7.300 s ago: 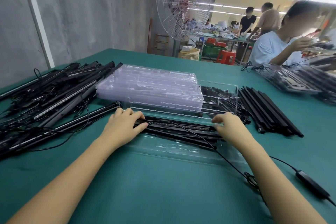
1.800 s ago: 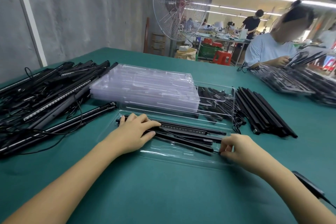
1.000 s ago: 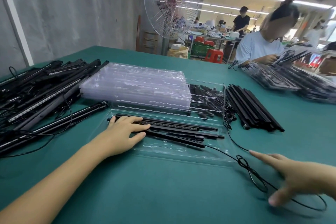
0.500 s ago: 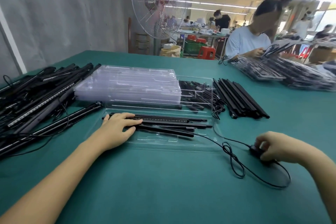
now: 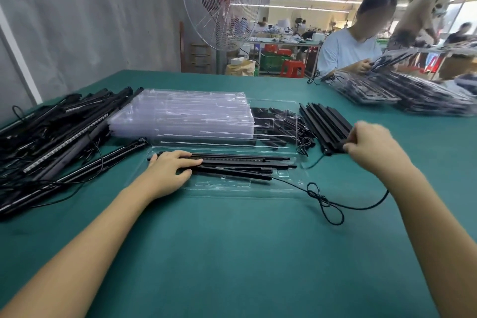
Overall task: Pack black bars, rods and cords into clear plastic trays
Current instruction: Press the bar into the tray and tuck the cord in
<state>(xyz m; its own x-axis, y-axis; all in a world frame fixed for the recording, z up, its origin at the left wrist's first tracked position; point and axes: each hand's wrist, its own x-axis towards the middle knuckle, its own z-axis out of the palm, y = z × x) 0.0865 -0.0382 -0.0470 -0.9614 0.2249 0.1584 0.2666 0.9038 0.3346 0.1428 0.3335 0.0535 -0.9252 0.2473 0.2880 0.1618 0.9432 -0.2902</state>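
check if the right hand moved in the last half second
Yes. The right hand reached forward, from well short of the black bar stack to its near end.

The green table covering (image 5: pixel 232 253) looks matt, like felt cloth. The clear moulded plastic tray (image 5: pixel 232 186) is glossy, the long black bars (image 5: pixel 232 161) in it matt. The wire fan guard (image 5: pixel 206 20) gleams like metal.

Left hand (image 5: pixel 171 170) flat on bars (image 5: pixel 232 161) in clear tray (image 5: pixel 258 187) — right hand (image 5: pixel 371 147) pinching end of rod stack (image 5: pixel 325 121).
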